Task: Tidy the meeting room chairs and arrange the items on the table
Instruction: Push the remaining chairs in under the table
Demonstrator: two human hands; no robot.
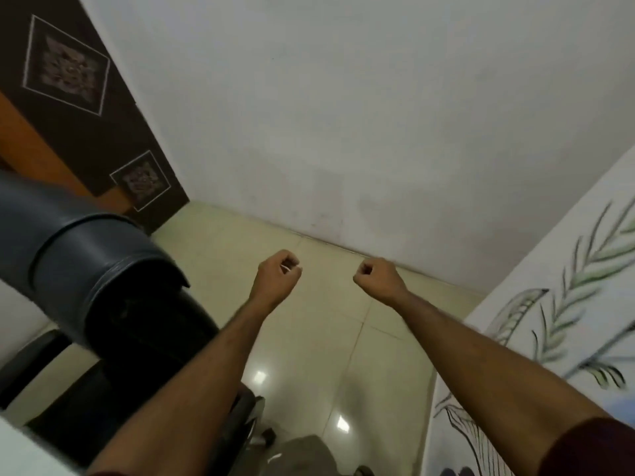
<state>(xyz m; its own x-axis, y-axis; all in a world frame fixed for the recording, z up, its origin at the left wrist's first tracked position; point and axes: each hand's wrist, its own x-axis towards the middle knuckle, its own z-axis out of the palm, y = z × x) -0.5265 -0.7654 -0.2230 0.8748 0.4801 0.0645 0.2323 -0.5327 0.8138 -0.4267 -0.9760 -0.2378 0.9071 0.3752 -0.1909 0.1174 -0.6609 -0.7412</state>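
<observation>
A dark leather office chair [103,269] fills the left side, its padded back top near my left forearm. My left hand [276,278] is held out over the tiled floor, fingers curled into a loose fist, and something small and white shows at its fingertips. My right hand [376,278] is raised beside it, fist closed with nothing visible in it. Both hands are apart from the chair. The meeting table is not clearly in view.
A plain white wall [343,115] stands ahead. On the right is a wall [567,304] painted with green leaves. A brown patterned panel [68,80] lies at the upper left. Glossy beige floor tiles [309,355] run between chair and wall.
</observation>
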